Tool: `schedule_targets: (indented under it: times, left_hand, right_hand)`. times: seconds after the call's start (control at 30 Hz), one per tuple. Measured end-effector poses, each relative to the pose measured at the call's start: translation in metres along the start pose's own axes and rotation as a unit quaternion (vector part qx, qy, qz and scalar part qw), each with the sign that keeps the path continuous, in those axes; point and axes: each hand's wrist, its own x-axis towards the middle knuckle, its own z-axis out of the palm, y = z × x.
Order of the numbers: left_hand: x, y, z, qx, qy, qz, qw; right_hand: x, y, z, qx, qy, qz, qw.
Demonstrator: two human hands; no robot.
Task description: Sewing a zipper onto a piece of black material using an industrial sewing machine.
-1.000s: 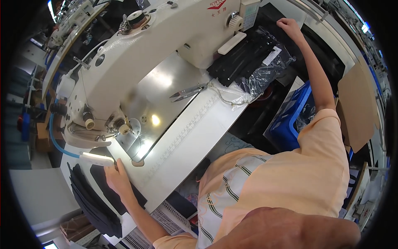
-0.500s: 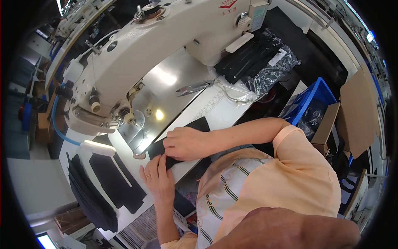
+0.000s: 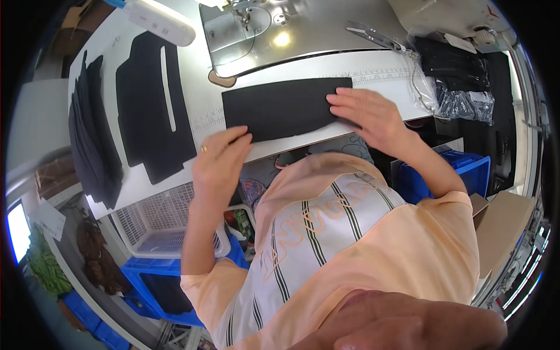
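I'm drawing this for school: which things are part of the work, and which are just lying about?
Part of the work, it seems:
black cloth, touched by left hand and right hand
sewing machine

Probably just lying about:
unheld scissors
white basket
cardboard box

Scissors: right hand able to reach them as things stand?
Likely yes: the right hand touches the black fabric panel, but nothing visible blocks its way to the scissors.
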Motion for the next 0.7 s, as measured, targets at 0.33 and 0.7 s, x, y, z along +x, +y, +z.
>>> schedule_targets:
  times: [0.33, 0.7]
  left_hand:
    - [0.033, -0.010, -0.012, -0.189, -0.084, -0.221, 0.953]
    - [0.026, -0.019, -0.016, -0.233, -0.109, -0.197, 0.946]
  right_hand:
    - [0.025, -0.002, -0.004, 0.147, 0.025, 0.222, 0.964]
    - [0.027, -0.016, -0.022, 0.072, -0.030, 0.161, 0.984]
